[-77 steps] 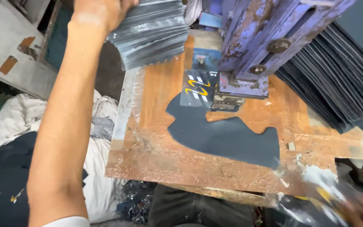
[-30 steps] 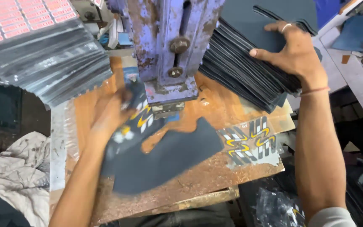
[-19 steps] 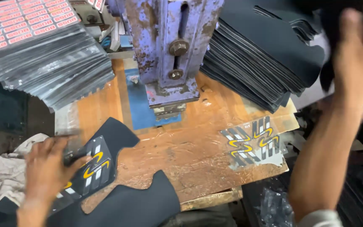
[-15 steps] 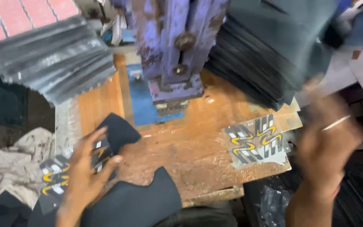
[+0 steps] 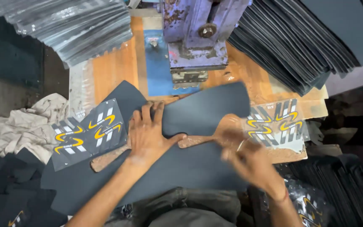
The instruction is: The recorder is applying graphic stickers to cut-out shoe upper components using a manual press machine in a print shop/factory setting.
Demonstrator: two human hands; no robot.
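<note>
Left hand — fingers spread, pressing dark cut sheet flat on bench before purple press. Right hand — blurred, grip indeterminate. Sheet placed; no printed transfer laid on it yet.

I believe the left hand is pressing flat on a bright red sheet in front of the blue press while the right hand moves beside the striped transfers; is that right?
Not quite: the sheet under the left hand is dark navy, not red, as the head view shows. The rest holds: it lies in front of the blue press, and the blurred right hand is beside the striped transfers.
</note>
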